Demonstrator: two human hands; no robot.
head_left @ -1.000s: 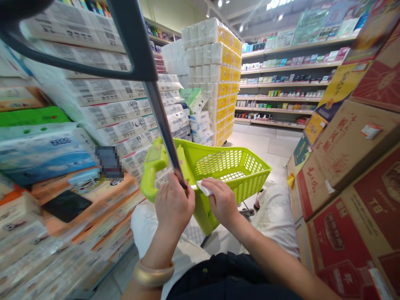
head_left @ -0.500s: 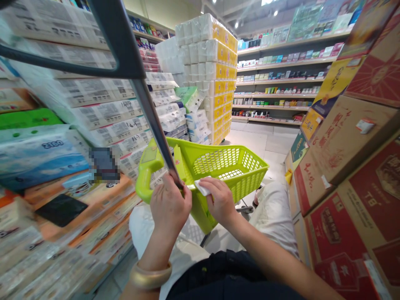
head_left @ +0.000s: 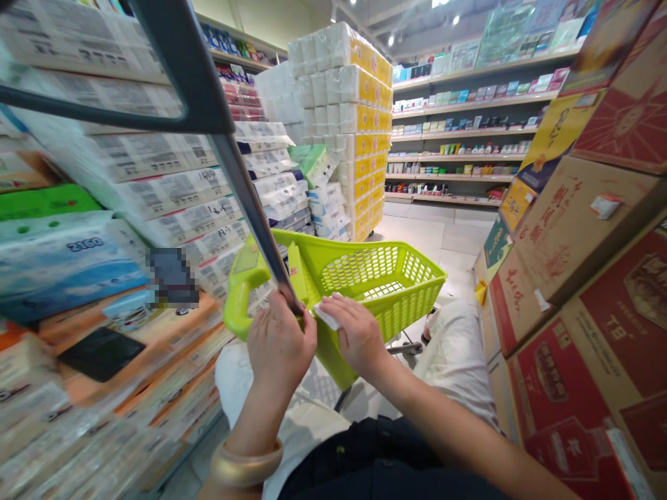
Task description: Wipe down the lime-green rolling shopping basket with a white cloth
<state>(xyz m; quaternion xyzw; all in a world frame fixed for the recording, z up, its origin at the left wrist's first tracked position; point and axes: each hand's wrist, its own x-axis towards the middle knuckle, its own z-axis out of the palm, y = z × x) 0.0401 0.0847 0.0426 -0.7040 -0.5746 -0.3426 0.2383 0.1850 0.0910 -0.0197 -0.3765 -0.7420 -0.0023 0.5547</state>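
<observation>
A lime-green shopping basket (head_left: pixel 380 278) with lattice sides stands in front of my legs. A metal pole (head_left: pixel 250 201) with a dark grey handle (head_left: pixel 206 76) rises from beside it and leans toward the upper left. My left hand (head_left: pixel 281 333) is closed round the lower end of this pole, next to the basket's green loop grip (head_left: pixel 237 295). My right hand (head_left: pixel 357 333) pinches a folded white tissue (head_left: pixel 326 316) against the basket's near rim, just right of my left hand. Fingertips of the right hand lie over part of the tissue.
Stacked tissue packs (head_left: pixel 177 187) fill the left side, with a black phone-like slab (head_left: pixel 101 352) lying on an orange pack. A tall stack of wrapped paper rolls (head_left: pixel 359 132) stands behind the basket. Cardboard boxes (head_left: pixel 588 229) wall the right. Stocked shelves (head_left: pixel 458 132) line the back.
My right hand has slid the tissue a little left along the basket rim, closer to my left hand. The left hand keeps its hold on the pole.
</observation>
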